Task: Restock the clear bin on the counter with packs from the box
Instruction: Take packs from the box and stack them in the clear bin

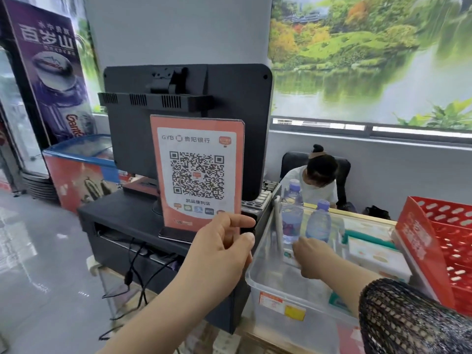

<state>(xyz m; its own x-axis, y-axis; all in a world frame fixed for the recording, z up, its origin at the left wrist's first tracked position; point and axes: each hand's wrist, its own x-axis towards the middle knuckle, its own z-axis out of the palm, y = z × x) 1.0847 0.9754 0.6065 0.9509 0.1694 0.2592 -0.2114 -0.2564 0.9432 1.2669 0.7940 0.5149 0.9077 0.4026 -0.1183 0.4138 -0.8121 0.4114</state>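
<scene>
Here, in the head view, the left hand is at the left rim of the clear bin. The bin stands open side up on the counter, just right of a black stand. The left fingers are curled, thumb above and forefinger below with a narrow gap between them. Their tips are right at the rim; whether they clasp it I cannot tell.

The right hand, its arm in a black mesh sleeve, reaches down into the bin from the near right and points toward the left wall. Its fingers lie close together, and their tips meet a small white-and-green pack low against that wall. The pack is blurred, so I cannot tell whether it is pinched or which way its long axis runs.

The bin's near wall faces the camera and bears a yellow sticker. Two bottles with purple caps stand upright at the bin's far left corner; whether in it or just behind it, I cannot tell. A red box leans just right of the bin, with a red basket behind it. A QR sign stands in front of a monitor, left of the bin.
</scene>
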